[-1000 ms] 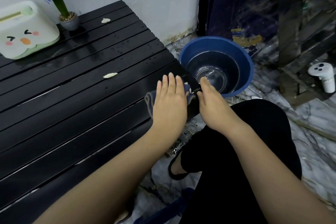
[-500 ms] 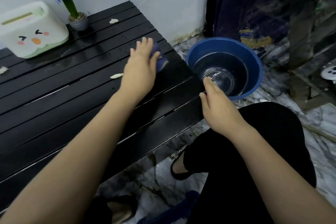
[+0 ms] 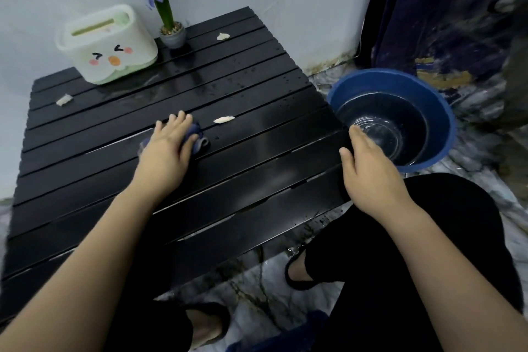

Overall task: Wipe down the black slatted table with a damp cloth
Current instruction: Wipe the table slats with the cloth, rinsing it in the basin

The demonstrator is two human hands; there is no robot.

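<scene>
The black slatted table (image 3: 251,151) fills the left and middle of the head view, wet and glossy. My left hand (image 3: 167,146) presses a crumpled blue cloth (image 3: 197,138) flat on the slats near the table's middle; most of the cloth is hidden under the palm. My right hand (image 3: 368,168) rests on the table's right edge with its fingers over the end of the slats, holding nothing else. Three pale scraps lie on the slats: one just right of the cloth (image 3: 223,119), one at the far left (image 3: 64,100), one near the back (image 3: 223,36).
A blue basin (image 3: 437,111) with water stands on the marble floor right of the table. At the back of the table sit a white tissue box with a cartoon face (image 3: 107,44) and a small potted hyacinth (image 3: 168,26). My knees and slippered feet are below.
My left hand has carried the cloth from the table's near right corner, up the right side, then leftward to the middle. My right hand has stayed at the table's right edge.
</scene>
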